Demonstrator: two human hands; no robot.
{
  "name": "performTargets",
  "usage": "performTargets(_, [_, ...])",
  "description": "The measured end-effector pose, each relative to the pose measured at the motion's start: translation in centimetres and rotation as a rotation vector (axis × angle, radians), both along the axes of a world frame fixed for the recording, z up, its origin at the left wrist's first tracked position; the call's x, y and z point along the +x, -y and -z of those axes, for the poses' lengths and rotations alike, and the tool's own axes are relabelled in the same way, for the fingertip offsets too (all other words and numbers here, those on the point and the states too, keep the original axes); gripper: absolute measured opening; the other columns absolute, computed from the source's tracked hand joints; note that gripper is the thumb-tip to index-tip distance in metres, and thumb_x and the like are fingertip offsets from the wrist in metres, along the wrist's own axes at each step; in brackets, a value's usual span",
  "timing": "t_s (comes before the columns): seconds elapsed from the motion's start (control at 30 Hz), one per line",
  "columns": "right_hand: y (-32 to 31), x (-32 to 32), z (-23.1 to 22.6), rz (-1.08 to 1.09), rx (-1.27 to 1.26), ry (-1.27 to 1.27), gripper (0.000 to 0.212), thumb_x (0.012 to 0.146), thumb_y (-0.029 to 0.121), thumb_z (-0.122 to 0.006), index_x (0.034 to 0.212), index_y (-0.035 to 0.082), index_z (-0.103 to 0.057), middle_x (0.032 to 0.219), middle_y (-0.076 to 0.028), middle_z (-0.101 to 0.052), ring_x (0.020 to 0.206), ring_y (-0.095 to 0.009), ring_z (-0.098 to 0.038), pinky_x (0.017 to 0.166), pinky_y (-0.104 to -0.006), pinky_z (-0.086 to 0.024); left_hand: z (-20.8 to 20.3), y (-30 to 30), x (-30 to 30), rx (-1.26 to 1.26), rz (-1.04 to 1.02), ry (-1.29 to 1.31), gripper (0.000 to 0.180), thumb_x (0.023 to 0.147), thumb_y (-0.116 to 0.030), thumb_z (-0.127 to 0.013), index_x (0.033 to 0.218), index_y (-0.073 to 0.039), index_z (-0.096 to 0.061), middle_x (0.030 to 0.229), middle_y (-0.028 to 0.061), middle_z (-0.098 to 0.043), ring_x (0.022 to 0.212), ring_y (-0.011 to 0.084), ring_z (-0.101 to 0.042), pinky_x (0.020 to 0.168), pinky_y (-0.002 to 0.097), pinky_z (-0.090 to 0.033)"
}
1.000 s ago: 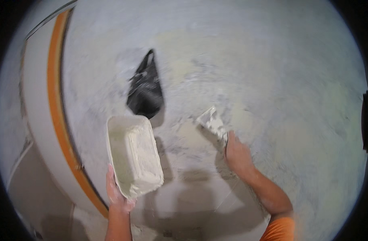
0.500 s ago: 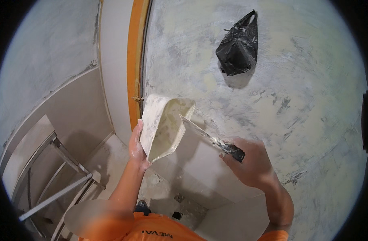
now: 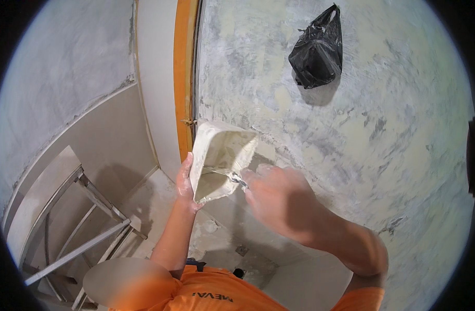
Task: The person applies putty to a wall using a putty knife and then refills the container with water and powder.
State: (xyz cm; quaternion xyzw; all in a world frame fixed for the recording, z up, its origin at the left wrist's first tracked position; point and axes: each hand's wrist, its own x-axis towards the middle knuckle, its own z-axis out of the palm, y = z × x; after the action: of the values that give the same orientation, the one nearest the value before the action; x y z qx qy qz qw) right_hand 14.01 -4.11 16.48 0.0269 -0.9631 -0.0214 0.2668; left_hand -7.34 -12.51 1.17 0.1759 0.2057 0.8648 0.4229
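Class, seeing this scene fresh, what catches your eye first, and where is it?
A crumpled black plastic bag stands out first, against the patchy grey wall at upper right. Near the centre, the left hand holds a tilted, cream rectangular tub, and the right hand a smeared flat scraper reaching into it. A long orange strip descends from the top edge, left of centre.

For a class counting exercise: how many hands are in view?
2: the left hand supports the tub from its left; the right hand, right of the tub, grips the scraper.
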Motion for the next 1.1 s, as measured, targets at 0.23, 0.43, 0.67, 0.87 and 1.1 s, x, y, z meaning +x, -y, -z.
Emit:
performTargets(0.23, [2.3,-4.1,0.1,0.176,-0.006,0.334,0.009,0.081,0.004,-0.062,0.079,0.003,-0.071,0.078,-0.018,-0.068,0.07,-0.035,-0.071,0.06,-0.0428,-0.056,-0.2,-0.8,-0.5,-0.022,0.068,0.159,0.053,0.102,-0.045,-0.054,0.133,-0.002,-0.06,0.119,0.0173,-0.068,0.103,0.0319,-0.068,0.091,0.0459,-0.057])
performTargets(0.43, [2.8,-6.9,1.8,0.155,-0.019,0.408,0.009,0.082,0.006,-0.062,0.076,0.003,-0.069,0.078,-0.021,-0.067,0.072,-0.037,-0.071,0.062,-0.0422,-0.057,1.4,-0.5,-3.0,0.013,0.11,0.222,0.051,0.102,-0.044,-0.055,0.132,-0.003,-0.06,0.118,0.016,-0.068,0.102,0.0309,-0.068,0.088,0.0457,-0.058])
performTargets(0.67, [0.8,-11.2,2.6,-0.032,-0.262,0.311,0.01,0.084,0.008,-0.061,0.083,0.0,-0.068,0.076,-0.023,-0.066,0.072,-0.042,-0.068,0.065,-0.0479,-0.056,2.6,-0.7,-7.2,-0.119,0.095,0.187,0.053,0.102,-0.043,-0.056,0.134,-0.001,-0.057,0.121,0.0176,-0.066,0.105,0.0315,-0.067,0.09,0.0463,-0.057])
performTargets(0.87, [-0.8,-15.8,3.2,0.108,-0.37,0.547,0.021,0.083,0.014,-0.064,0.094,-0.003,-0.071,0.083,-0.026,-0.068,0.077,-0.045,-0.067,0.073,-0.0492,-0.055,4.8,-0.4,-12.2,-0.215,0.153,0.204,0.054,0.102,-0.042,-0.055,0.135,0.0,-0.056,0.125,0.0199,-0.065,0.109,0.0346,-0.066,0.093,0.0484,-0.056])
performTargets(1.1, [0.7,-19.4,1.9,0.107,-0.475,0.668,0.016,0.077,0.004,-0.06,0.083,-0.008,-0.068,0.082,-0.031,-0.067,0.081,-0.047,-0.068,0.075,-0.0506,-0.054,7.7,0.9,-16.7,-0.186,0.207,0.25,0.051,0.102,-0.037,-0.057,0.133,0.004,-0.056,0.122,0.024,-0.066,0.107,0.0367,-0.069,0.092,0.0515,-0.059])
